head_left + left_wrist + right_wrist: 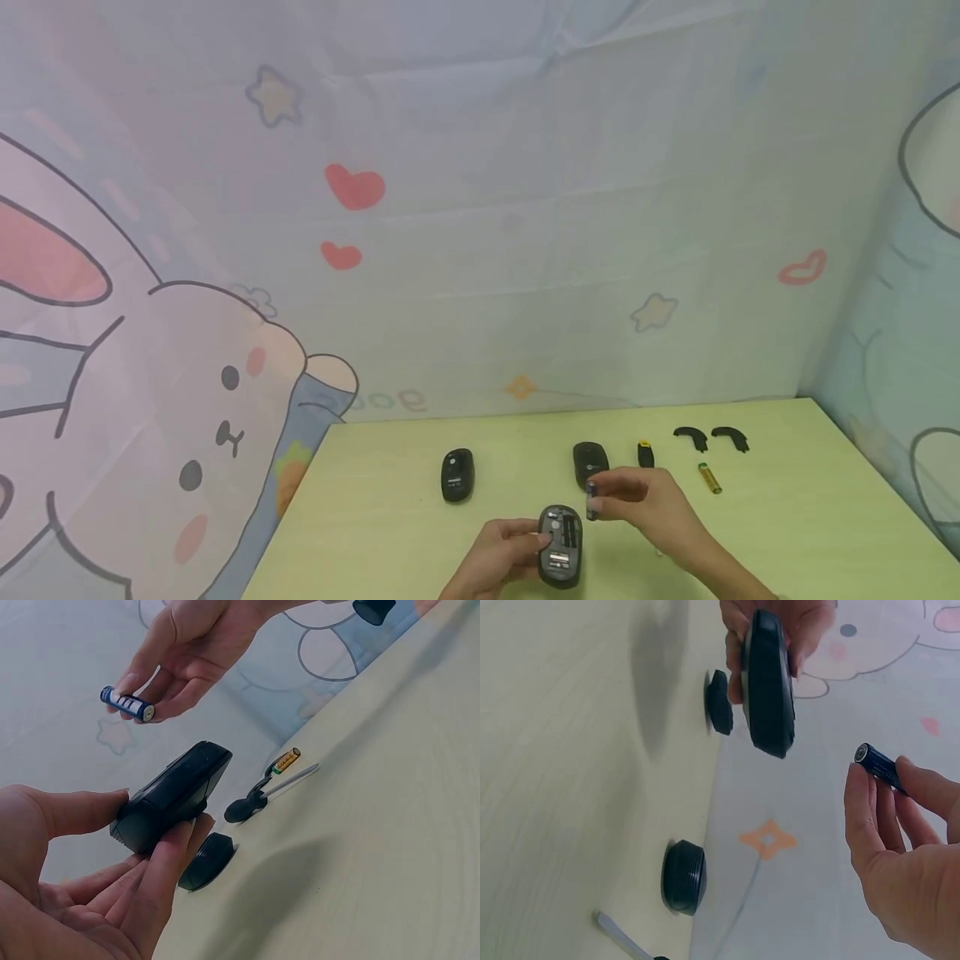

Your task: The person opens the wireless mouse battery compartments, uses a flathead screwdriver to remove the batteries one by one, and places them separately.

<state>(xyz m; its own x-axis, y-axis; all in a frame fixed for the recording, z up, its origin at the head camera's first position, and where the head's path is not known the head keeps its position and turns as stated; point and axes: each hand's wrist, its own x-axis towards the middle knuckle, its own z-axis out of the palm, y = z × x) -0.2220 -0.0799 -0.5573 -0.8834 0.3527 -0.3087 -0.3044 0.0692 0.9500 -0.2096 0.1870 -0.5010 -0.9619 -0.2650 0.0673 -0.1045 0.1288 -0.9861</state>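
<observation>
My left hand (504,554) grips a black computer mouse (561,560) by its side, underside turned up in the head view. The battery slot (570,531) in that underside is uncovered. Between the thumb and fingers of my right hand (651,506) is a blue battery (592,500), pinched upright just right of the mouse's top end. In the left wrist view the blue battery (127,704) hangs above the held mouse (176,796), apart from it. The right wrist view shows one end of the battery (877,765) facing the mouse (769,690).
A second mouse (457,476) lies at the left on the table (375,517), a third mouse (589,463) behind my right hand. Farther right are a screwdriver (646,454), two black curved pieces (692,438) and a yellow-green battery (709,478). A printed cloth (480,250) hangs behind.
</observation>
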